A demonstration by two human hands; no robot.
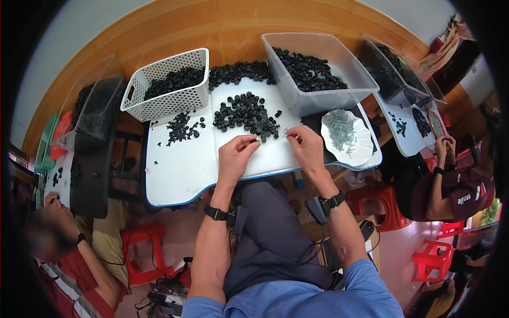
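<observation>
My left hand [237,152] rests on the white table [180,169], its fingertips pinched on a small black part near a pile of black round parts [246,114]. My right hand [305,146] hovers just right of it, thumb and fingers pinched on a thin grey metal piece. A white scalloped dish [360,151] of grey metal pins lies right of my right hand. Both wrists wear black straps.
A white perforated basket [164,100] and a clear tub [318,93], both holding black parts, stand at the table's far side. A smaller scatter of black parts [183,127] lies to the left. Other people sit at the left and right. Red stools [143,249] stand below.
</observation>
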